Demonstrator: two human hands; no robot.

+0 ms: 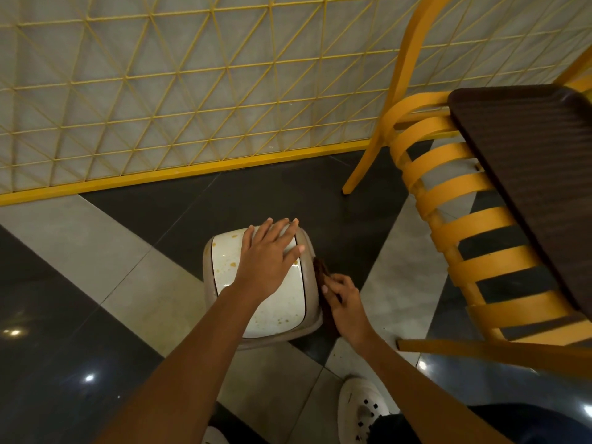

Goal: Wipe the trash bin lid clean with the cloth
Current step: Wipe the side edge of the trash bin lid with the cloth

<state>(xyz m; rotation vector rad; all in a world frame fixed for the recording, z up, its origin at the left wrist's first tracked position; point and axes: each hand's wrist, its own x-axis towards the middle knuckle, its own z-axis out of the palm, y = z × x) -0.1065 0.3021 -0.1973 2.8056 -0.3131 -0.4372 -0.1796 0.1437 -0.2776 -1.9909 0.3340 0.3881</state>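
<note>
Setting: dining area of a café or restaurant.
Seating: yellow slatted chair [464,190] standing partly under a dark brown ribbed tabletop [528,161].
Divider: yellow wire lattice partition [192,170], triangle pattern, solid yellow along its foot.
Floor [80,235]: polished tiles in dark and pale grey diagonal bands, with bright glints of light.
Waste point: small trash bin [209,277] on the floor, its white lid [282,312] spotted with yellowish-brown stains.

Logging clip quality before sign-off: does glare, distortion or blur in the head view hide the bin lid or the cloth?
Head view: wide-angle distortion bows the yellow grid panel and chair; glare spots on the glossy floor, none on the bin lid, whose stains read clearly; the dark cloth in the right hand is dim against dark tile; left hand sharp.
</note>
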